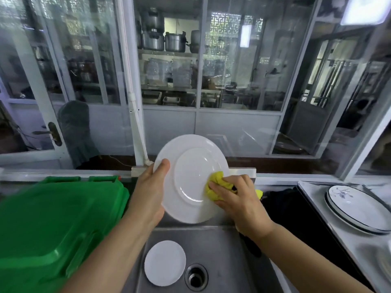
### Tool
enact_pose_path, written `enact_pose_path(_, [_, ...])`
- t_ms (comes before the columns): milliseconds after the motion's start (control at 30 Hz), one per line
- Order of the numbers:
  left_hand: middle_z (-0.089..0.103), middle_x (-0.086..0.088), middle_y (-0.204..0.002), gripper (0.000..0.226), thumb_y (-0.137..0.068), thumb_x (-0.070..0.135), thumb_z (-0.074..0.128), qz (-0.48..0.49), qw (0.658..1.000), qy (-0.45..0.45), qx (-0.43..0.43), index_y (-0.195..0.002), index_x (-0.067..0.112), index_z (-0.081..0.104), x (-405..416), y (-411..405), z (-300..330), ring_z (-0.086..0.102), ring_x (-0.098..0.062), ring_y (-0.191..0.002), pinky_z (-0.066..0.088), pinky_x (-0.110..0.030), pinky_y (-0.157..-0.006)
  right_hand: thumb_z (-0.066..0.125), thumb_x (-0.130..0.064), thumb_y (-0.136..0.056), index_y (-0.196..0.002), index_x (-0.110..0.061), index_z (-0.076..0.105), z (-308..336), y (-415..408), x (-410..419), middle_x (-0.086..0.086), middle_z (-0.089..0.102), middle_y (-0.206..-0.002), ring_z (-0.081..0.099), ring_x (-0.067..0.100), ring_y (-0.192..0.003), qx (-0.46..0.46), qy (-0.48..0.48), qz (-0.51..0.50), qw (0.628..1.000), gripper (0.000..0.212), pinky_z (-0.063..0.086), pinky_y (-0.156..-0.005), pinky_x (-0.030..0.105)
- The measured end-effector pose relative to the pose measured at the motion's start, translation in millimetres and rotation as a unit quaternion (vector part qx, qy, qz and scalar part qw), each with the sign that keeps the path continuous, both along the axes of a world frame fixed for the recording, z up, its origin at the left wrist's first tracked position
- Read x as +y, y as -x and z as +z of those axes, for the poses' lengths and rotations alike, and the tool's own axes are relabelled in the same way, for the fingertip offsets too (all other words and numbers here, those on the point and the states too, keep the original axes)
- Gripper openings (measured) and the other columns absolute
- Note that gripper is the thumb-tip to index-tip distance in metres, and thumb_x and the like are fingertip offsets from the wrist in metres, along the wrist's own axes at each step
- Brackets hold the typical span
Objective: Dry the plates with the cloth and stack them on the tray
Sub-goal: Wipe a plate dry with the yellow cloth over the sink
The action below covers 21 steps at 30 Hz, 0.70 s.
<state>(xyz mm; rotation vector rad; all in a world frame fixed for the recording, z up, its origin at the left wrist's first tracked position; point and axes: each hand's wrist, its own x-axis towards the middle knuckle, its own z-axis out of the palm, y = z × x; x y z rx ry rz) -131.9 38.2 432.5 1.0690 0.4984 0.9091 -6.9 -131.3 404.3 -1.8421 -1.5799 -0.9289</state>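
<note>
Left hand [151, 187] grips white plate [190, 178] rim, tilted above sink [222, 250]. Right hand [237, 197] presses bunched yellow cloth [213, 185] on plate's right side. Best: steady rim, wipe whole face in circles.

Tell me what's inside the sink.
A small white plate lies on the sink floor, beside the drain. The forearms and the held large plate cover the basin's back and side edges.

2 bare forearms enter from the bottom edge. No sleeve, glove, watch or ring shows on either. The left hand [151, 187] shows its thumb with a short, plain nail; the right hand [239, 199] shows its back, knuckles and 4 fingers, nails unpainted. Both wrists are uncovered.
</note>
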Motion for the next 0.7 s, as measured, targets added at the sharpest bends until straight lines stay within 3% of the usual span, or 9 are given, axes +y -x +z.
enact_pose_path(133, [0.075, 0.01, -0.086, 0.012, -0.091, 0.028, 0.06, -0.063, 0.998, -0.003, 0.032, -0.087, 0.027, 0.071, -11, -8, -14, 0.071, -0.01, -0.078, 0.052, -0.026, -0.062, 0.069, -0.02, -0.08, -0.111, -0.011, 0.071, 12, -7, -7, 0.017, 0.058, -0.101, 0.055, 0.04, -0.08, 0.023, 0.0, -0.087, 0.996, 0.033, 0.051, -0.071, 0.05])
enact_pose_path(300, [0.075, 0.007, -0.087, 0.018, -0.092, 0.028, 0.059, -0.122, 0.991, 0.012, 0.049, -0.083, 0.032, 0.074, -43, -26, -24, 0.072, -0.015, -0.078, 0.056, -0.035, -0.07, 0.073, -0.018, -0.078, -0.109, -0.011, 0.072, 27, 3, -9, 0.019, 0.063, -0.096, 0.056, 0.041, -0.076, 0.011, -0.003, -0.115, 0.993, 0.032, 0.05, -0.068, 0.048])
enact_pose_path(400, [0.074, 0.008, -0.076, 0.028, -0.092, 0.029, 0.058, -0.136, 0.99, 0.005, 0.049, -0.073, 0.041, 0.073, -60, -40, -21, 0.071, -0.013, -0.065, 0.056, -0.032, -0.054, 0.06, -0.027, -0.086, -0.109, -0.013, 0.072, 18, 8, -27, 0.018, 0.064, -0.096, 0.058, 0.039, -0.077, 0.014, 0.009, -0.099, 0.995, 0.03, 0.052, -0.068, 0.046])
enact_pose_path(467, [0.074, 0.005, -0.075, 0.025, -0.092, 0.027, 0.058, -0.134, 0.99, 0.007, 0.051, -0.074, 0.033, 0.074, -72, -51, -21, 0.071, -0.014, -0.063, 0.055, -0.029, -0.048, 0.05, -0.031, -0.087, -0.11, -0.016, 0.071, 7, 5, -47, 0.017, 0.064, -0.096, 0.059, 0.038, -0.077, 0.019, 0.034, -0.083, 0.996, 0.035, 0.052, -0.069, 0.044])
enact_pose_path(600, [0.075, 0.005, -0.085, 0.013, -0.092, 0.027, 0.058, -0.146, 0.987, 0.0, 0.067, -0.087, 0.024, 0.07, -107, -83, -27, 0.071, -0.015, -0.076, 0.056, -0.035, -0.07, 0.052, -0.03, -0.088, -0.114, -0.017, 0.069, -22, -28, -103, 0.018, 0.062, -0.099, 0.057, 0.037, -0.078, 0.037, 0.049, -0.103, 0.993, 0.034, 0.051, -0.072, 0.041])
enact_pose_path(700, [0.075, 0.009, -0.088, 0.01, -0.092, 0.029, 0.059, -0.166, 0.983, -0.004, 0.077, -0.09, 0.026, 0.068, -146, -116, -35, 0.072, -0.014, -0.078, 0.056, -0.034, -0.068, 0.061, -0.03, -0.088, -0.117, -0.016, 0.068, -44, -66, -159, 0.018, 0.06, -0.103, 0.056, 0.037, -0.081, 0.075, 0.034, -0.155, 0.985, 0.033, 0.051, -0.072, 0.043])
